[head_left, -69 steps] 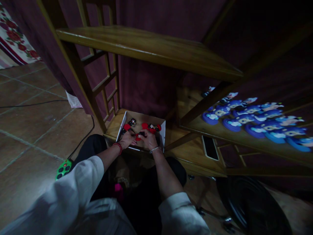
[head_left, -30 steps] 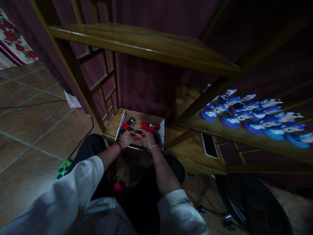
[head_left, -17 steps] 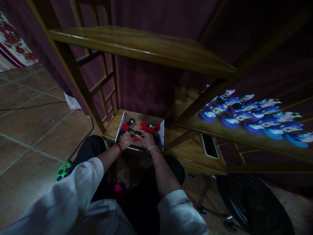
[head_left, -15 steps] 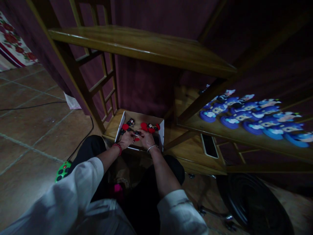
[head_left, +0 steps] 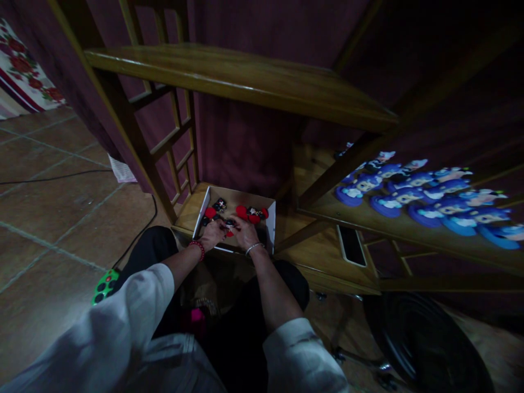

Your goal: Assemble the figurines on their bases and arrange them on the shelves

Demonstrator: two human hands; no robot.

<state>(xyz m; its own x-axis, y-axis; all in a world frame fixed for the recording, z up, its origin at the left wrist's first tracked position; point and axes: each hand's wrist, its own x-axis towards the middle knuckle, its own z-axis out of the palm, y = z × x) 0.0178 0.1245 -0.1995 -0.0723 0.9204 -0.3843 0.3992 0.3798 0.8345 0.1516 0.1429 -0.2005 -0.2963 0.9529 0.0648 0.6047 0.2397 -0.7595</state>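
Wooden shelf [head_left: 319, 265], white-walled box [head_left: 271, 229], fingers [head_left: 239, 225] still on small figurine [head_left: 230, 223]

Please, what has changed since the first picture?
The toy between the left hand and the right hand seems turned: its red part, earlier pointing left, now points toward the person. The other toys stayed in the box; the phone did not move.

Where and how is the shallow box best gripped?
Probably by its left wall and right wall, from outside both ends together: the box sits flat and open-topped, its raised sides offer purchase, and figures inside favour keeping it level.
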